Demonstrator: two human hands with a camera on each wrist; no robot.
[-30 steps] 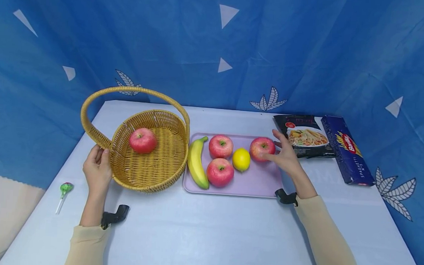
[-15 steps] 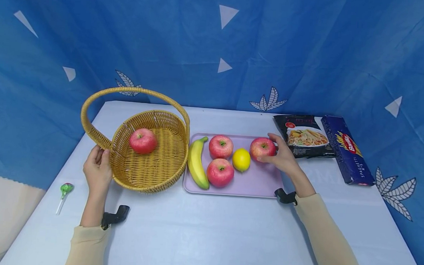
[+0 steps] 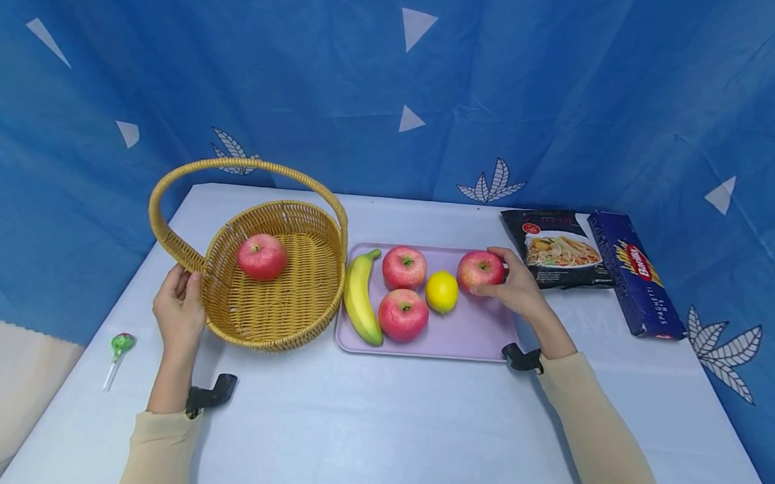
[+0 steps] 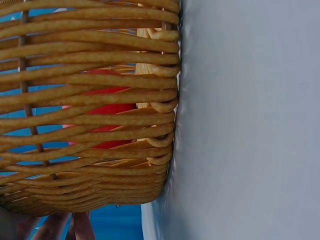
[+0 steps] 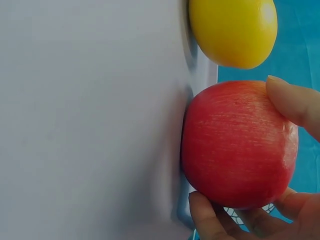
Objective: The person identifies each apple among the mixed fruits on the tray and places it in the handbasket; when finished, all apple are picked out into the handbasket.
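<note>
My right hand (image 3: 519, 288) grips a red apple (image 5: 240, 145) at the right end of a pale purple tray (image 3: 461, 341). In the right wrist view the thumb lies on one side of the apple and the fingers curl round the other. My left hand (image 3: 180, 311) holds the left rim of a woven basket (image 3: 279, 295) where its tall handle joins. One red apple (image 3: 262, 257) sits inside the basket. Through the weave (image 4: 90, 120) some red shows in the left wrist view, with the left fingertips (image 4: 82, 227) at the bottom edge.
Also on the tray are a banana (image 3: 360, 299), a lemon (image 3: 441, 291) and two more apples, one behind (image 3: 404, 268) and one in front (image 3: 402, 316). A black noodle packet (image 3: 561, 251) and a blue spaghetti box (image 3: 635, 277) lie back right. A green lollipop (image 3: 121, 344) lies far left.
My right thumb and fingers have closed in on the rightmost apple and now hold it. The left hand and basket have stayed in place.
</note>
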